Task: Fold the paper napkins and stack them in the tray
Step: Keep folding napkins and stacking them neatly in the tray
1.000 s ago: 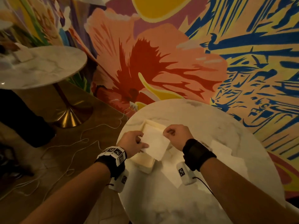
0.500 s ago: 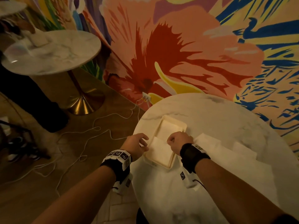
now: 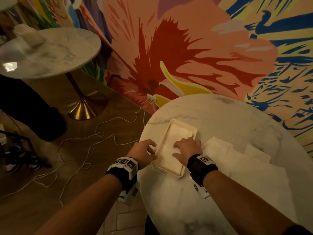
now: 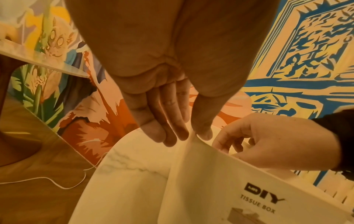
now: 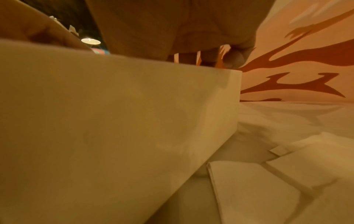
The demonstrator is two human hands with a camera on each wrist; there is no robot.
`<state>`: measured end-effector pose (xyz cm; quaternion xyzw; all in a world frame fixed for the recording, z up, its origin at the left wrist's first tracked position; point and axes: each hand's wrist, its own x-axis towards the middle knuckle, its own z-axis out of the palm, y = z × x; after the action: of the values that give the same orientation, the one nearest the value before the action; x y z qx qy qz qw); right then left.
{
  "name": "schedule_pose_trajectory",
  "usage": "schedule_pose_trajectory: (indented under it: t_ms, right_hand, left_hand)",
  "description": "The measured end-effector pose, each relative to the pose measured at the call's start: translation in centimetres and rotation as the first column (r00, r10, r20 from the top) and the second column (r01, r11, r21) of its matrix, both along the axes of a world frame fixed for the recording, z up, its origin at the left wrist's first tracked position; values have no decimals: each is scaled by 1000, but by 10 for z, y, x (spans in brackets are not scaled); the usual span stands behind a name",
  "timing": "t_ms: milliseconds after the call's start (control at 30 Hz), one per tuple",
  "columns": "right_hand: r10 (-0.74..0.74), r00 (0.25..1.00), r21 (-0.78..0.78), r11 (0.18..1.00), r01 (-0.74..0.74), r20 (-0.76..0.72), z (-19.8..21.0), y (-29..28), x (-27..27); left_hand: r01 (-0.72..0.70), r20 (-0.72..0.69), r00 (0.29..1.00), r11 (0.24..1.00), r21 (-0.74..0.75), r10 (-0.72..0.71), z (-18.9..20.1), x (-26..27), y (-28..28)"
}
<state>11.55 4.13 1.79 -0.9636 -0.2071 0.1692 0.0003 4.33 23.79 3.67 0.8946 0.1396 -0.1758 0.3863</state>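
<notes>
Over on the left, our left hand (image 3: pixel 143 155) rests against the near left rim of the shallow cream rectangular tray (image 3: pixel 192 130), its fingers (image 4: pixel 162 133) straight and close together, gripping nothing, thumb just over the edge. That is the bracing we want: keep light sideways pressure so the tray does not skate on the round white marble table (image 3: pixel 228 116)

Into the tray now: the folded white paper napkin (image 3: pixel 166 154) lies flat in the near half, and our right hand (image 3: pixel 187 147) is on top of it, fingers spread and flat, pressing it down rather than pinching. We judge the placing nearly done; to finish well, smooth toward the corners so the fold stays shut and the edges sit square to the tray walls

Just right of the tray, the loose white unfolded napkins (image 3: pixel 237 151) wait on the marble, our wrist passing over their near corner. Lift straight up on release, or the sheet drags along
</notes>
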Motion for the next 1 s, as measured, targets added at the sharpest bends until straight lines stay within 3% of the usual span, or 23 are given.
schedule_pose_trajectory:
  t_ms: [267, 367, 433, 533, 600, 767, 900, 1000]
  right_hand:
    - [88, 996, -98, 991, -88, -3, 1, 3, -5]
    - [61, 997, 24, 998, -62, 35, 4, 0, -8]
    - [0, 998, 185, 983, -13, 70, 9, -7, -12]
    - [-153, 988, 527, 840, 128, 4, 16, -26, -15]
    - [-245, 966, 651, 721, 237, -80, 21, -48, -17]
    - [-485, 850, 613, 612, 500, -208, 19, -136, -25]
    - [-653, 677, 527, 464, 712, -340, 7, -214, -49]
    - [-696, 592, 447, 413, 794, -407, -3, -259, -69]
  left_hand:
    - [0, -10, 1000, 1000, 18, 0, 1, 0, -1]
    - [-7, 64, 998, 997, 71, 2, 3, 0, -2]
    - [-29, 169, 986, 993, 118, 9, 7, 3, -6]
    - [-43, 323, 946, 991, 125, 0, 19, 12, -27]
    - [-5, 389, 921, 996, 92, -31, 27, 17, -51]
    - [188, 410, 896, 982, -6, -169, 41, 23, -131]
    - [314, 290, 917, 944, -99, -275, 25, 21, -188]
    - [357, 153, 927, 931, -73, -343, -4, 16, -224]
